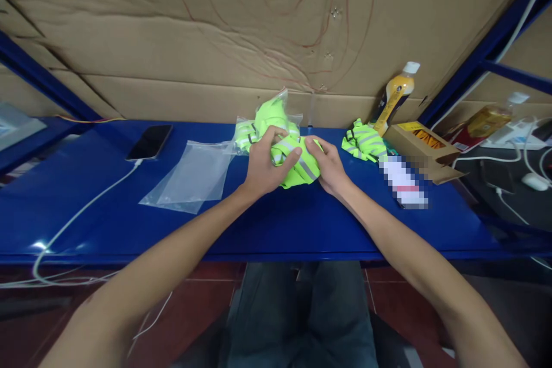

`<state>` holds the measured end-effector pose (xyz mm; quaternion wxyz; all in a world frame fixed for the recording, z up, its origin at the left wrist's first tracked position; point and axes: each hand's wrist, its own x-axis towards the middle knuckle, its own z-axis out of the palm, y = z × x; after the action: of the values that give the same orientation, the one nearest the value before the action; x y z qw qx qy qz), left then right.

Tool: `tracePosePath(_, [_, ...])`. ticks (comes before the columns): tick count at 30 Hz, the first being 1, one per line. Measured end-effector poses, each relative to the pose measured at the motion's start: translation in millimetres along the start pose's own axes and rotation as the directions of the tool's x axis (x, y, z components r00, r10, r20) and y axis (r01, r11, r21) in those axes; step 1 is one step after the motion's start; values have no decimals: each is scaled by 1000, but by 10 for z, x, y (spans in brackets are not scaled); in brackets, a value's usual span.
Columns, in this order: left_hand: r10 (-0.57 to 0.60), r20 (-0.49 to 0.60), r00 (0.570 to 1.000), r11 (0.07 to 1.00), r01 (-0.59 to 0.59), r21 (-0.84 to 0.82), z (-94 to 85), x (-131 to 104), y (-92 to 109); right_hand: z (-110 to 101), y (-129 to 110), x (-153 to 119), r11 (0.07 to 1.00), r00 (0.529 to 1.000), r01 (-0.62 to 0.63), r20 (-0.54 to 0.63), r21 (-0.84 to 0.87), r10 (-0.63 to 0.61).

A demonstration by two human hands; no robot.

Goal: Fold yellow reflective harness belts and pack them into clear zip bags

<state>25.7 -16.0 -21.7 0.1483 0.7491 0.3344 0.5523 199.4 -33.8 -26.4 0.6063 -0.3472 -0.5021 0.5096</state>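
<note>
A bundled neon-yellow reflective vest (302, 169) with grey stripes is held between both hands above the blue table (293, 236). My left hand (268, 165) grips its left side, thumb on top. On its right side, my right hand (326, 165) has its fingers pressed to the fabric. Right behind it lie neon bundles in clear plastic bags (269, 118). Flat clear plastic bags (194, 175) rest to the left of my left hand. Another loose neon bundle (365, 141) sits to the right of my right hand.
A phone (149, 142) with a white cable lies at left. At right stand a yellow bottle (397, 95) and an open cardboard box (425, 146), with a blurred-out item (404, 183) in front. A cardboard wall (194, 52) closes off the back.
</note>
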Motion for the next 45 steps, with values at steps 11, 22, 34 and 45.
tracePosePath(11, [14, 191, 981, 958, 41, -283, 110, -28, 57, -74, 30, 35, 993, 997, -82, -2, 83, 82])
tracePosePath(22, [-103, 206, 973, 953, 156, -259, 83, 0, 136, -114, -42, 27, 985, 992, -35, 112, -169, 55])
tracePosePath(34, [-140, 225, 964, 946, 197, -256, 80, 45, 108, -221, 169, 104, 977, 998, -32, 39, -209, 41])
tracePosePath(45, [118, 265, 957, 992, -123, 4, -106, 34, 112, -47, -226, -12, 963, 991, 29, 136, -270, 8])
